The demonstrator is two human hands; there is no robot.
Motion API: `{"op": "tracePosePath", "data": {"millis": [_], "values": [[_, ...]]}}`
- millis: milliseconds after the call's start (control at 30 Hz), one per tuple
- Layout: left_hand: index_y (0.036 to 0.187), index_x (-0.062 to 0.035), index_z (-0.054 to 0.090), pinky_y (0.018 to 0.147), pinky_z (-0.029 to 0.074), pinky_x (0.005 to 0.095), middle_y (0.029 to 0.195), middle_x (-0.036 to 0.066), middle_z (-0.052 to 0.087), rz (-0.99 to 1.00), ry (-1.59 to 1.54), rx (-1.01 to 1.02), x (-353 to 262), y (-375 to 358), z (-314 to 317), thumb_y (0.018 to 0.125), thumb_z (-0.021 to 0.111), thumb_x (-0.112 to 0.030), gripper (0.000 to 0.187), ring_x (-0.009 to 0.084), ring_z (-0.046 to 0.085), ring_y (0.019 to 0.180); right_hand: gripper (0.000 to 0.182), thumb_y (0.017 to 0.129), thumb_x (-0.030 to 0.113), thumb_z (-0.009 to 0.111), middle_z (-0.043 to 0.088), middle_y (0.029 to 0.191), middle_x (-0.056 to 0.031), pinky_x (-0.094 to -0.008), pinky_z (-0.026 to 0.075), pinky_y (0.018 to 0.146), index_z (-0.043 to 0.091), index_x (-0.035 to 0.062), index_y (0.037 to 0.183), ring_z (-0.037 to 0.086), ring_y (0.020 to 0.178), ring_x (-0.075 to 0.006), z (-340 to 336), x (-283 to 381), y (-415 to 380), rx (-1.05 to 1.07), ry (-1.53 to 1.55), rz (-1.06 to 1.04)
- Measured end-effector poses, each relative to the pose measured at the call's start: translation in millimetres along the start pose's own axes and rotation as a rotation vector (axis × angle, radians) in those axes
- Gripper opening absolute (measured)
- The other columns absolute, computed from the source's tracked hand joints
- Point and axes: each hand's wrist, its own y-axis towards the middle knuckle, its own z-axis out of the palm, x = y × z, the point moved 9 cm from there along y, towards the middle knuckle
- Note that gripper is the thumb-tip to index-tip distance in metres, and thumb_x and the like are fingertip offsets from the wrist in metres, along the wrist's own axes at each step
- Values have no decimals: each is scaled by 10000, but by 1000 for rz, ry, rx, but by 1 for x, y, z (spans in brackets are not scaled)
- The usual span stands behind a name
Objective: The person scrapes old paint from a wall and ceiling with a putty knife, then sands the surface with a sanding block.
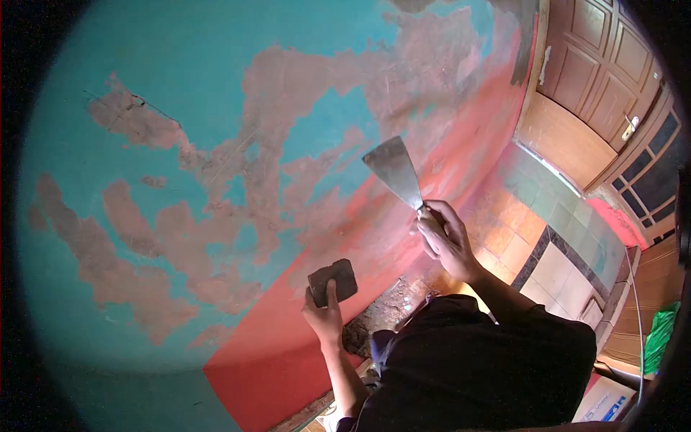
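My right hand is wrapped round the handle of a putty knife, its wide metal blade pointing up and left in front of the wall. Lower and to the left, my left hand grips a dark rectangular block, with the thumb lying across its face. What the block is made of does not show. Behind both hands stretches a wall in turquoise above and red-pink below, with large bare grey-brown patches where the paint has come off. A crack runs through one patch at the upper left.
A wooden panelled door with a handle stands at the upper right. Below it lies a tiled floor with a dark border strip. Rubble lies along the wall's foot. A green plastic bag and a cardboard box sit at the right edge.
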Motion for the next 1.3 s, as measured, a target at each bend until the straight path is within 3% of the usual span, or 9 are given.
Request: {"op": "tracePosePath", "data": {"millis": [167, 200, 267, 333, 400, 500, 600, 933, 1300], "values": [[877, 33, 649, 628, 469, 470, 784, 185, 625, 301, 301, -51, -45, 16, -1, 914, 745, -97, 166, 395, 603, 714, 233, 1070, 136, 554, 658, 883, -59, -197, 306, 402, 538, 8, 1264, 383, 456, -2, -1, -5, 13, -102, 35, -108], [877, 33, 649, 628, 469, 470, 784, 185, 625, 298, 299, -50, -50, 22, -3, 914, 745, -97, 166, 395, 603, 714, 233, 1070, 136, 554, 658, 883, -59, -197, 306, 402, 538, 8, 1264, 383, 456, -2, 1, -6, 14, -104, 32, -107], [892, 29, 638, 640, 501, 412, 825, 160, 634, 601, 462, -133, -85, 24, -9, 960, 715, -134, 192, 341, 628, 759, 220, 1075, 142, 544, 655, 862, -55, -195, 318, 402, 556, 2, 1244, 385, 459, 0, 5, -6, 16, -98, 33, -115], [858, -3, 667, 700, 493, 461, 888, 189, 679, 587, 456, -144, -101, 38, -20, 893, 752, -72, 115, 361, 626, 844, 213, 1080, 163, 539, 641, 826, -36, -195, 305, 402, 574, 15, 1230, 385, 460, -2, 10, -3, 19, -99, 66, -123], [858, -16, 656, 892, 476, 491, 1116, 181, 703, 943, 684, -201, -130, 38, -22, 952, 714, -139, 165, 335, 632, 964, 272, 1080, 142, 504, 624, 781, -43, -194, 281, 399, 538, 30, 1326, 374, 458, -15, 12, -7, 23, -114, 113, -96], [848, -69, 662, 1022, 425, 525, 1241, 161, 693, 1176, 749, -395, -150, 42, -35, 973, 684, -191, 176, 325, 589, 1158, 333, 1083, 148, 500, 589, 731, -21, -188, 275, 415, 510, 62, 1405, 369, 478, -13, 19, 5, 23, -158, 113, -127], [790, -99, 616, 1123, 386, 532, 1230, 154, 696, 1284, 755, -574, -147, 63, -38, 993, 655, -265, 266, 333, 546, 1254, 405, 1083, 171, 503, 567, 716, -6, -186, 277, 426, 465, 79, 1475, 366, 492, -10, 25, 10, 31, -130, 120, -146], [795, -39, 556, 1204, 301, 623, 1393, 258, 572, 1277, 662, -658, -125, 81, -51, 1051, 527, -261, 340, 466, 455, 1391, 453, 1065, 163, 551, 537, 679, 15, -187, 303, 442, 472, 78, 1503, 368, 492, -10, 29, 1, 28, -184, 226, -31], [759, -36, 594, 1210, 273, 616, 1393, 279, 571, 1208, 682, -646, -121, 84, -51, 1041, 532, -261, 366, 463, 454, 1406, 456, 1081, 135, 518, 553, 739, 16, -195, 311, 436, 456, 45, 1523, 376, 495, -6, 25, -8, 30, -216, 153, -148]]}}
